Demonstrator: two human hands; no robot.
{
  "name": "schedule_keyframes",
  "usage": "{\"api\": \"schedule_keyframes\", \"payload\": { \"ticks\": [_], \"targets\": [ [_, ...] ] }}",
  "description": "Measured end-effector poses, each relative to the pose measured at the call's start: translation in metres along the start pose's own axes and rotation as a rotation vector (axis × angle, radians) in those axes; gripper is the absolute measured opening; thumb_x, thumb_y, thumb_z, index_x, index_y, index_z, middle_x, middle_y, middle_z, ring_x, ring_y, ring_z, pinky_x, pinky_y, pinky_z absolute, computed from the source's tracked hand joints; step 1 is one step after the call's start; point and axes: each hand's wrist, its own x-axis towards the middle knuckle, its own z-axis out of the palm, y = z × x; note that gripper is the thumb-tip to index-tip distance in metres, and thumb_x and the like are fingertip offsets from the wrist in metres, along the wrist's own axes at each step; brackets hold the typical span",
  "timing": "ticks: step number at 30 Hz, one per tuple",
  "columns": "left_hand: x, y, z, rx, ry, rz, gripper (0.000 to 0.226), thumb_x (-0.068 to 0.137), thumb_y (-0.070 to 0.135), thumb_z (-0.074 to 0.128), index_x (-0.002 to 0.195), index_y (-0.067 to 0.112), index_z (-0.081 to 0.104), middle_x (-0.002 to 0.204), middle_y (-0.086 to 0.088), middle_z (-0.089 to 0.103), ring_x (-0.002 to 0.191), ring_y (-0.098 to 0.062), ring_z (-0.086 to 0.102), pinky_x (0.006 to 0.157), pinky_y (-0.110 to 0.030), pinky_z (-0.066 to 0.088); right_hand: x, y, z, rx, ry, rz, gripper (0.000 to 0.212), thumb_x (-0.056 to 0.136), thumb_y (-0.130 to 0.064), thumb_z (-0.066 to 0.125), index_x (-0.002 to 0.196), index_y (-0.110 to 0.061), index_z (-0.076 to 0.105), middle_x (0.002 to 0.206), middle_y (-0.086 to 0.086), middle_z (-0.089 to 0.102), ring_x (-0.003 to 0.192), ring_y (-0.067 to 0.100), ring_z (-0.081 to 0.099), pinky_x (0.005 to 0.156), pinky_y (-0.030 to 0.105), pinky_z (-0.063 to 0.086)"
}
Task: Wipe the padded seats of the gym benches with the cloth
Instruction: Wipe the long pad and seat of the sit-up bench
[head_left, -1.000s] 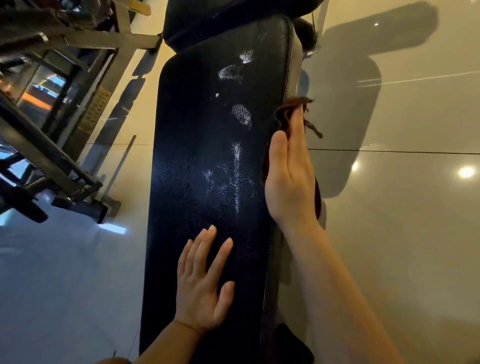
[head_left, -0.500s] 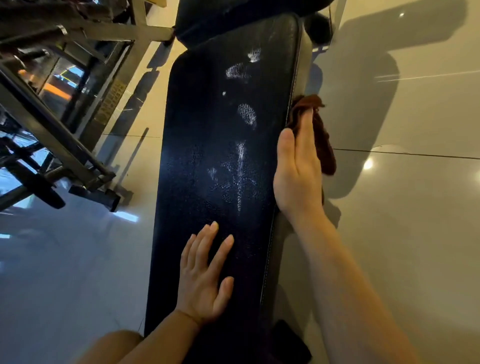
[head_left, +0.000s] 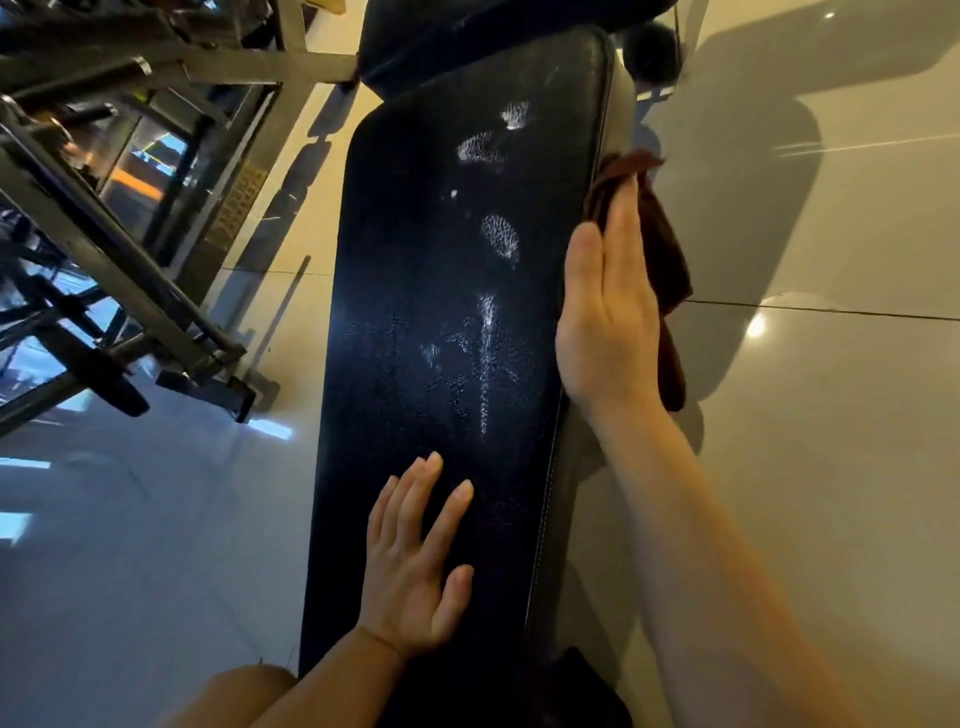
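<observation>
The left hand (head_left: 415, 561) lies flat on the near end of the padded seat (head_left: 415, 322), a long black pad. Its fingers (head_left: 410, 493) are straight and a little spread, and they hold nothing. Farther up, the right hand (head_left: 608, 312) presses the cloth (head_left: 667, 254) against the right edge of the seat. Its fingers are straight and close together, flat on the cloth, not curled round it. The cloth is dark red-brown; part of it sticks out past the fingertips and part hangs down on the far side of the hand. White worn patches (head_left: 498, 239) mark the middle and far part of the seat. Beyond the far end sits another black pad (head_left: 467, 31). To the left, a metal frame (head_left: 130, 260) stands on the shiny floor (head_left: 831, 467).
</observation>
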Motion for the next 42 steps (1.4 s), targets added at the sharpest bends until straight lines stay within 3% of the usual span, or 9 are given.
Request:
{"api": "schedule_keyframes", "payload": {
  "ticks": [3, 7, 12, 16, 21, 24, 30, 35, 42],
  "targets": [
    [0.000, 0.000, 0.000, 0.011, 0.000, 0.004, 0.056, 0.101, 0.049, 0.017, 0.154, 0.031, 0.015, 0.162, 0.003, 0.008, 0.148, -0.020, 0.015, 0.120, -0.042, 0.012, 0.027, -0.008, -0.001, -0.034, 0.016, -0.018, 0.060, 0.103, -0.036, 0.023, 0.156, -0.011, 0.010, 0.163, 0.002, 0.016, 0.149, 0.011, 0.012, 0.121, 0.028, 0.012],
    [0.000, 0.000, -0.001, 0.004, -0.011, 0.000, 0.056, 0.101, 0.049, 0.017, 0.154, 0.032, 0.015, 0.162, 0.003, 0.008, 0.148, -0.020, 0.015, 0.120, -0.042, 0.013, -0.013, 0.004, -0.001, 0.004, 0.011, -0.043, 0.056, 0.103, -0.032, 0.029, 0.155, -0.012, 0.016, 0.159, -0.003, 0.023, 0.147, 0.005, 0.015, 0.121, 0.023, 0.012],
    [0.000, 0.000, 0.000, 0.001, -0.011, -0.019, 0.056, 0.100, 0.051, 0.015, 0.153, 0.035, 0.014, 0.162, 0.006, 0.007, 0.149, -0.017, 0.013, 0.120, -0.039, 0.010, -0.064, 0.022, 0.003, 0.025, 0.009, -0.061, 0.046, 0.102, -0.036, 0.030, 0.146, -0.033, 0.015, 0.150, -0.021, 0.026, 0.143, -0.007, 0.018, 0.117, 0.016, 0.015],
    [0.000, -0.001, 0.000, -0.005, 0.009, 0.000, 0.056, 0.100, 0.050, 0.016, 0.153, 0.033, 0.015, 0.162, 0.004, 0.008, 0.148, -0.019, 0.015, 0.120, -0.041, 0.013, -0.018, 0.003, 0.002, -0.017, 0.011, -0.054, 0.056, 0.103, -0.031, 0.029, 0.155, -0.015, 0.015, 0.162, -0.001, 0.019, 0.149, 0.006, 0.012, 0.121, 0.024, 0.011],
    [0.001, 0.000, -0.001, -0.001, 0.017, 0.008, 0.056, 0.100, 0.049, 0.017, 0.154, 0.031, 0.016, 0.162, 0.003, 0.009, 0.148, -0.020, 0.016, 0.119, -0.043, 0.015, 0.043, -0.009, -0.003, -0.077, -0.037, -0.088, 0.059, 0.104, -0.035, 0.026, 0.156, -0.012, 0.008, 0.164, 0.003, 0.010, 0.150, 0.013, 0.004, 0.123, 0.036, 0.006],
    [0.001, -0.001, 0.000, 0.010, 0.017, 0.008, 0.056, 0.100, 0.049, 0.016, 0.154, 0.032, 0.016, 0.162, 0.003, 0.009, 0.148, -0.020, 0.016, 0.119, -0.043, 0.015, 0.013, -0.001, -0.003, -0.080, -0.041, -0.075, 0.058, 0.103, -0.034, 0.028, 0.155, -0.017, 0.008, 0.162, -0.006, 0.011, 0.148, 0.004, 0.003, 0.119, 0.016, 0.000],
    [0.000, -0.002, 0.001, 0.017, 0.002, 0.006, 0.056, 0.100, 0.050, 0.015, 0.154, 0.032, 0.015, 0.163, 0.004, 0.008, 0.149, -0.017, 0.014, 0.120, -0.039, 0.011, -0.092, 0.025, 0.005, -0.078, -0.069, -0.091, 0.047, 0.101, -0.044, 0.025, 0.145, -0.045, 0.006, 0.154, -0.030, 0.010, 0.147, -0.003, 0.009, 0.119, 0.018, 0.008],
    [0.000, -0.002, 0.001, -0.003, 0.013, 0.001, 0.056, 0.100, 0.050, 0.017, 0.153, 0.033, 0.016, 0.162, 0.004, 0.009, 0.148, -0.019, 0.016, 0.119, -0.042, 0.014, -0.038, 0.010, 0.002, -0.082, -0.062, -0.059, 0.058, 0.103, -0.038, 0.022, 0.155, -0.018, 0.007, 0.164, -0.004, 0.011, 0.149, 0.004, 0.004, 0.122, 0.026, 0.005],
    [0.000, -0.001, 0.001, -0.014, 0.025, 0.001, 0.056, 0.100, 0.050, 0.018, 0.153, 0.033, 0.017, 0.162, 0.004, 0.009, 0.148, -0.020, 0.017, 0.119, -0.043, 0.014, 0.058, -0.008, -0.009, -0.068, -0.096, -0.073, 0.057, 0.106, -0.031, 0.021, 0.155, -0.008, 0.003, 0.164, 0.006, 0.002, 0.150, 0.014, -0.003, 0.118, 0.021, -0.003]
  ]
}}
